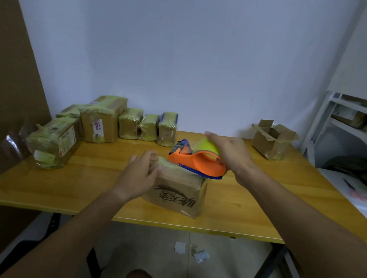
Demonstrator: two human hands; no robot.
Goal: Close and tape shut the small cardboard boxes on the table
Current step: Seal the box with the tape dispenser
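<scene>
Two hands work over our wooden table [260, 200], a smooth yellow-orange slab with a glossy top. Seven taped boxes [101, 122] stand in a cluster at its far left, brown cardboard wrapped in yellowish film; we note one open box [272, 139] at the far right, flaps up. Near the front edge sits the box being sealed [181, 193], rectangular brown cardboard with black print facing us upside down, its long axis running from near right to far left, one corner pointing toward us. Our left hand [142, 175] rests on its left end, fingers curled over the top edge. Our right hand [229, 155] grasps the tape dispenser [198, 161], smooth orange plastic with a blue blade guard, nose pointing left, lying on the box top; the yellow-green tape roll [207, 148] sits under the palm.
</scene>
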